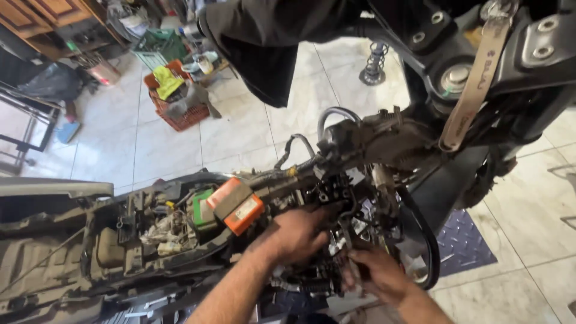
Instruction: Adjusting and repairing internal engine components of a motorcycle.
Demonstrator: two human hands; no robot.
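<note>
A stripped motorcycle frame (384, 135) fills the middle of the head view, its wiring and cables exposed. My left hand (297, 234) reaches into the wiring bundle and grips a black connector block (333, 189). Below it, my right hand (375, 273) pinches a small grey part beside a coiled spring (300, 285). An orange box-shaped unit (240, 207) sits just left of my left hand, next to a green part (203, 207). What my right fingers hold is too blurred to name.
The open seat bay (72, 252) stretches left. A black fork yoke (480, 54) with a tan strap (474, 90) hangs at top right. A red crate (177, 105) with rags, a green crate (157, 48) and a loose spring (373, 63) stand on the tiled floor.
</note>
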